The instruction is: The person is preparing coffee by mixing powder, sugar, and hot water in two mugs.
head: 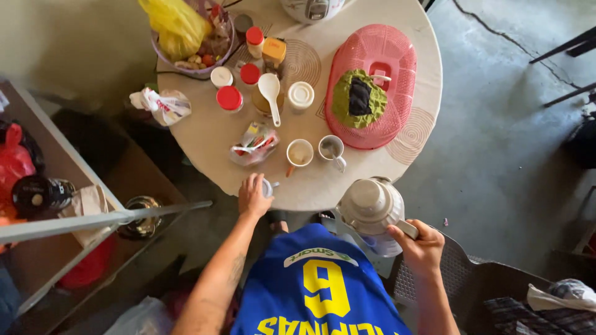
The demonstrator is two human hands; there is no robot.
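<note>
My left hand (252, 195) is closed over a small white cup (267, 187) at the near edge of the round beige table (205, 133). My right hand (421, 247) grips the handle of a white thermos jug (370, 208), held just off the table's near right edge. Two mugs stand a little beyond: one (300, 152) with light brown liquid, one (332, 149) with a spoon in it.
A pink mesh food cover (388, 62) with a green cloth (359, 98) lies at the right. Jars with red lids (230, 98), a white spoon (271, 93), a packet bag (253, 144) and a basket (192, 37) crowd the far side. A shelf (56, 186) stands left, a dark chair (496, 291) right.
</note>
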